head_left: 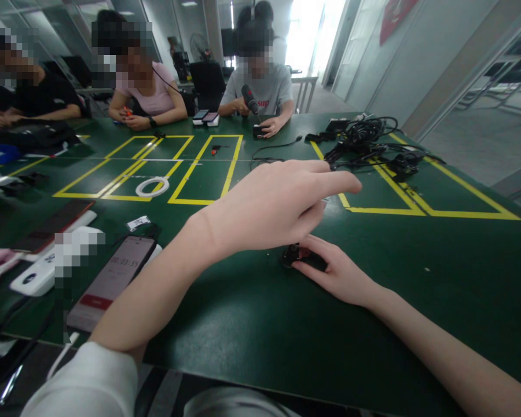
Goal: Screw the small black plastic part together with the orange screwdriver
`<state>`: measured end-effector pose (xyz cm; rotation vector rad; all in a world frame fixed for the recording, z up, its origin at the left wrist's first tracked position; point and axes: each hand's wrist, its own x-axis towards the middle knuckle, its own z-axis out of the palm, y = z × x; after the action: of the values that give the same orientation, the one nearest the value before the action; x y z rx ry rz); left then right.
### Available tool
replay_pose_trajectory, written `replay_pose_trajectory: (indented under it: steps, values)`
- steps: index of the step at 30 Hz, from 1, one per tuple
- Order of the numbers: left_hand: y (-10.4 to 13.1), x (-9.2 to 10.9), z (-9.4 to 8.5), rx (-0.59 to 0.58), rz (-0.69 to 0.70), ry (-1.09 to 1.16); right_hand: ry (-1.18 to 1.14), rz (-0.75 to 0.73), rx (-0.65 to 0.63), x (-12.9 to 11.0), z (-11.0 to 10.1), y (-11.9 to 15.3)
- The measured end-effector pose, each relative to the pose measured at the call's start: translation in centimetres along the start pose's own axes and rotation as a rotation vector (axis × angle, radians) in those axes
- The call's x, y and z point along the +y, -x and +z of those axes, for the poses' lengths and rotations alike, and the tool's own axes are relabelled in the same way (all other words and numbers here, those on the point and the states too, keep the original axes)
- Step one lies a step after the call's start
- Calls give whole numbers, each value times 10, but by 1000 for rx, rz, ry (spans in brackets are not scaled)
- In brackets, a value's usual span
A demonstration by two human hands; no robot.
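The phone (113, 281) lies on the green table (417, 260), the left hand (271, 202) is raised with partly bent fingers, whose grip I cannot tell, and the small black part (290, 255) is at the table, pinched by the right hand (342, 275).

Left of the white tape ring (152, 187) lies a blue item (0, 154); nearer the camera is a phone (113, 281); far to its right, tangled black cables (364, 139).
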<state>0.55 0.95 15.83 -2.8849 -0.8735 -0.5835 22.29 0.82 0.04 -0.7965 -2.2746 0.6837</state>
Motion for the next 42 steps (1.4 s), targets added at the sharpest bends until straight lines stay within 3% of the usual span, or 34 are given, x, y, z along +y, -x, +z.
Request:
replay_pose_trajectory:
  steps: [9, 42]
  values:
    - [1, 0, 1, 43, 35, -13, 2, -21, 29, 0, 2, 0]
    - [2, -2, 0, 31, 14, 0, -3, -32, 26, 0, 1, 0]
